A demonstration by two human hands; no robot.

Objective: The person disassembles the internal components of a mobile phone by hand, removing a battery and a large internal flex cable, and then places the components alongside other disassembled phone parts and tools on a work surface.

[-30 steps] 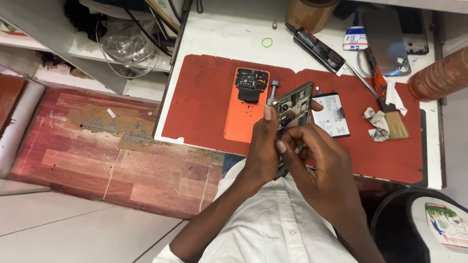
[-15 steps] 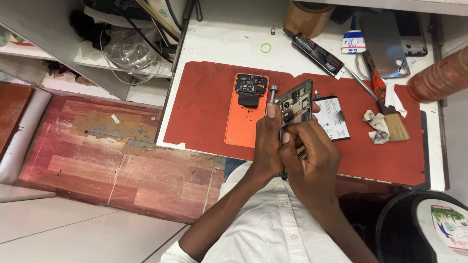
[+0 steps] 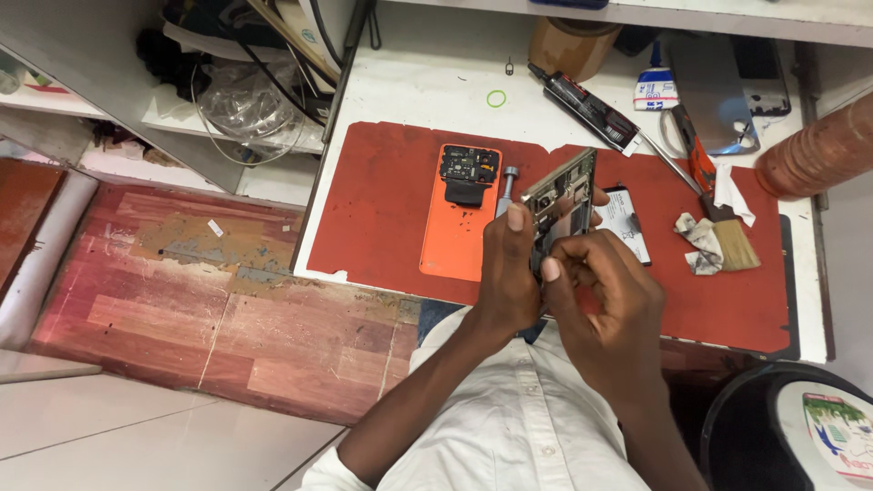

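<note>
An opened phone is gripped by the left hand and pinched by the right hand above the red mat, an orange back cover lying beside, a black tube near the worktop's far edge.

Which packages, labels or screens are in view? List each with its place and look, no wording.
Glue tube: black with a printed label, lying slanted at the back of the bench.
Small sachet: white and blue, rear of the bench beside the tube.
Battery: flat, white labelled face, on the red mat just beyond the right hand.
Round lid: white with a green-blue picture label, bottom right corner.
No lit screens.
</note>
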